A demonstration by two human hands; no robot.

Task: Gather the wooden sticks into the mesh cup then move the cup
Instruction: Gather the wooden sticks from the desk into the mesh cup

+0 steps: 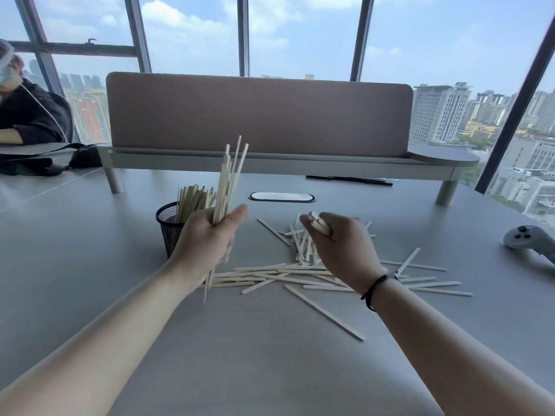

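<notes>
Upright, bundle of wooden sticks (228, 178) clenched in left hand (207, 241), likely kept vertical for dropping into black mesh cup (169, 228) just behind, already part-filled. Few sticks pinched in right hand (339, 244) above loose pile (315, 274) scattered on grey table (240, 355).

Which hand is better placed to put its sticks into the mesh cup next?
Probably the left hand. It holds an upright bundle of sticks right beside the mesh cup. The right hand, with fewer sticks, is above the scattered pile, farther from the cup.
</notes>
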